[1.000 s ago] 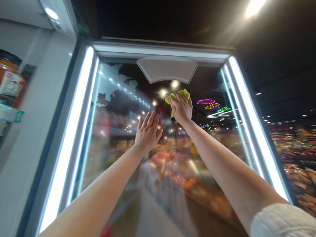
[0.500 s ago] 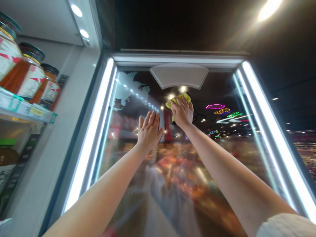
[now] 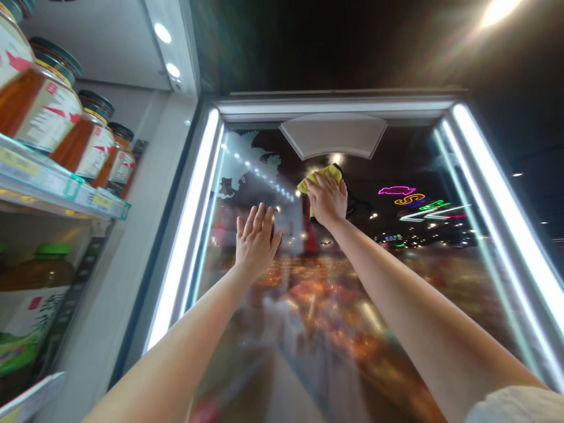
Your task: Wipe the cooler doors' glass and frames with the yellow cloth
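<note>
A yellow cloth (image 3: 318, 177) is pressed against a framed glass pane (image 3: 251, 376) under my right hand (image 3: 328, 201). That hand lies over the cloth, its fingers reaching upward, just below a pale fan-shaped panel (image 3: 333, 136). My left hand (image 3: 255, 242) is lower and to the left, with fingers spread and nothing in it. It is laid flat at the glass, though whether the whole palm touches cannot be told. Both arms stretch up from the bottom of the view. Reflections of lights and blurred goods show in the pane.
Bright light strips (image 3: 187, 223) run down both sides of the pane. On the left, a shelf (image 3: 66, 182) holds several jars (image 3: 55, 108) with dark lids and amber contents. A green-capped container (image 3: 39, 294) stands below it. Coloured neon shapes (image 3: 396, 190) glow at the right.
The view has swung left, bringing more of the shelf in. Against the pane, my left hand has shifted left and slightly down. My right hand and the cloth have slid a little left.
</note>
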`<move>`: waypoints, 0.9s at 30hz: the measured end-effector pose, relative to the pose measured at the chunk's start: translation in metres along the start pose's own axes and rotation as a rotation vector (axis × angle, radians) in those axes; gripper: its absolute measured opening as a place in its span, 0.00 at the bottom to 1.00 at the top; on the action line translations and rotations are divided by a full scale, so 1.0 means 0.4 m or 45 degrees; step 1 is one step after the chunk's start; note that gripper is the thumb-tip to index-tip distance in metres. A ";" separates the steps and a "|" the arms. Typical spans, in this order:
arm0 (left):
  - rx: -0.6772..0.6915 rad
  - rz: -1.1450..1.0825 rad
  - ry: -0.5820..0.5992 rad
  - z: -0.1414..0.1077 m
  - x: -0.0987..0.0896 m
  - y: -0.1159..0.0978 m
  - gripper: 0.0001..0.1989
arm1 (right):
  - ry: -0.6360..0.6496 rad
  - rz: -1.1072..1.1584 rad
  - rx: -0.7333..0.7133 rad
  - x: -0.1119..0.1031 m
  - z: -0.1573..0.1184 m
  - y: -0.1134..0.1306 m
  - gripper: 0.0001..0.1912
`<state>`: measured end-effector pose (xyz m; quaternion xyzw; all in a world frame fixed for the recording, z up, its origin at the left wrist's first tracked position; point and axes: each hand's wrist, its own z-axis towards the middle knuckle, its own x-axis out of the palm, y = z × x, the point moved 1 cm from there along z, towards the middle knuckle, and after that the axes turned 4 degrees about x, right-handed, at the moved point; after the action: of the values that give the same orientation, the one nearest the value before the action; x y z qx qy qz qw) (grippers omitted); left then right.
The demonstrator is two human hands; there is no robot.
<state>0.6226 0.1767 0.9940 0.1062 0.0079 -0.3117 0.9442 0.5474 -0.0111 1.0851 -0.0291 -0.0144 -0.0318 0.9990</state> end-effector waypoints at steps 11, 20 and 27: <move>-0.007 0.025 0.078 -0.033 -0.017 0.034 0.34 | 0.093 0.001 -0.305 -0.043 -0.065 -0.013 0.19; 0.081 0.003 -0.051 -0.054 0.010 0.063 0.33 | 0.037 0.103 -0.314 0.050 -0.010 0.139 0.21; 0.093 -0.027 -0.112 -0.058 0.011 0.062 0.33 | 0.106 0.039 -0.483 -0.010 -0.019 0.027 0.19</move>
<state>0.6419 0.1984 0.9757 0.1266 -0.0438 -0.3262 0.9358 0.5442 -0.0004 1.0767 -0.2158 0.0337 -0.0200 0.9757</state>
